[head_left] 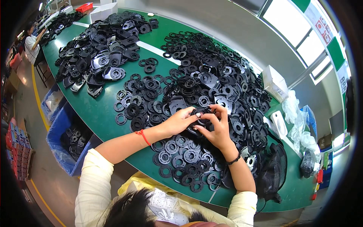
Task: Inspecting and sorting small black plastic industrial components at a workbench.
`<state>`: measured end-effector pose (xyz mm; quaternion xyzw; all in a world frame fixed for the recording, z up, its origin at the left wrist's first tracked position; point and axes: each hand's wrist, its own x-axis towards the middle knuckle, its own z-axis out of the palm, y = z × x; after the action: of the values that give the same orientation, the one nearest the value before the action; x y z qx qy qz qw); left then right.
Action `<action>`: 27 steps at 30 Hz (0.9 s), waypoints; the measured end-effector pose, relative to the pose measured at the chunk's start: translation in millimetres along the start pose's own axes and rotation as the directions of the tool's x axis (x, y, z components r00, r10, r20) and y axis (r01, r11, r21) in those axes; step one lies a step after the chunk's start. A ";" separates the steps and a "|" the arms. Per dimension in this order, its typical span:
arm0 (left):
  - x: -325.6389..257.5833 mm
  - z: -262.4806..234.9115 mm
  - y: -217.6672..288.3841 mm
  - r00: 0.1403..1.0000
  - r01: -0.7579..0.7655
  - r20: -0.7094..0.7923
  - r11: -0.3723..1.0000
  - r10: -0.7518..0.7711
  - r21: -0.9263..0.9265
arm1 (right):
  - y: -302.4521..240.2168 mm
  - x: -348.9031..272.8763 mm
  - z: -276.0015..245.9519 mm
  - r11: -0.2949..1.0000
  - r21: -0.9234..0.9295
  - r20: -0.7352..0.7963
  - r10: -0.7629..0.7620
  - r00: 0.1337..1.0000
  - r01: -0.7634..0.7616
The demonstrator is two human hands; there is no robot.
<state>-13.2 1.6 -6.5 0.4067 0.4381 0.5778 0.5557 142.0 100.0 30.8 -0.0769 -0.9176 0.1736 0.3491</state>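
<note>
Both my hands meet over the heaped black parts near the middle of the green table. My left hand (pixel 183 118), with a red cord on its wrist, grips the left side of a black plastic part (pixel 199 111) with a round opening. My right hand (pixel 218 126), wearing a dark bracelet, has its fingers curled round the other side of the same part. A small pale spot shows at the fingertips; I cannot make out what it is. Below my hands lie loose black rings (pixel 181 151), and flat black plates with round holes (pixel 209 79) are piled beyond.
Another heap of black plates (pixel 100 60) covers the left of the green table (pixel 106 126). A blue lined bin (pixel 68 143) stands on the floor at left. White box (pixel 275 83), white fan (pixel 279 125) and black mesh bag (pixel 274 170) sit at right. A person (pixel 32 45) sits far left.
</note>
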 end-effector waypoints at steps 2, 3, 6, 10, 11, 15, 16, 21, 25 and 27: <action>-0.4 2.0 4.2 0.999 -0.009 -0.053 0.999 0.007 -0.043 | 1.7 0.5 -0.7 1.000 -0.006 -0.004 0.012 1.000 -0.012; 1.7 2.9 2.2 0.995 -0.057 -0.091 0.995 0.050 -0.077 | 1.8 1.1 -1.3 1.000 -0.011 -0.007 0.021 1.000 -0.021; 3.6 -2.1 -2.8 0.991 -0.087 -0.102 0.996 0.084 -0.033 | 3.6 0.8 -0.6 0.999 0.011 0.013 0.049 0.999 -0.049; 4.7 -5.4 -9.1 0.994 -0.101 -0.042 0.991 0.105 0.092 | 4.5 1.3 -1.4 0.983 0.147 0.059 0.097 0.994 -0.105; 3.8 -5.8 -9.0 0.995 -0.102 -0.001 0.986 0.103 0.135 | 5.0 1.1 -0.9 0.983 0.148 0.059 0.098 0.993 -0.105; 1.2 -6.4 -1.7 0.996 -0.026 0.085 0.923 -0.007 0.384 | 7.3 -0.2 -1.3 0.982 0.182 0.074 0.042 0.996 -0.055; 1.7 -7.2 -6.7 0.995 -0.088 0.066 0.925 0.068 0.371 | 7.6 -0.2 -1.4 0.985 0.172 0.085 0.004 0.996 -0.018; -3.5 -8.1 5.9 0.987 -0.059 0.158 0.946 0.008 0.320 | 4.2 1.4 -5.4 0.983 0.182 0.133 -0.034 0.991 0.009; -8.0 -7.9 14.0 0.979 -0.086 0.205 0.863 -0.021 0.497 | 3.9 3.5 -9.2 0.975 0.204 0.202 -0.127 0.971 0.085; -7.1 -8.3 16.7 0.974 -0.076 0.221 0.857 -0.045 0.509 | 3.4 3.4 -9.5 0.972 0.208 0.208 -0.153 0.966 0.109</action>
<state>-25.6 -6.0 7.3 0.6065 0.5075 0.3943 0.4681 145.8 106.5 38.2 0.0388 -0.9325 0.2467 0.2610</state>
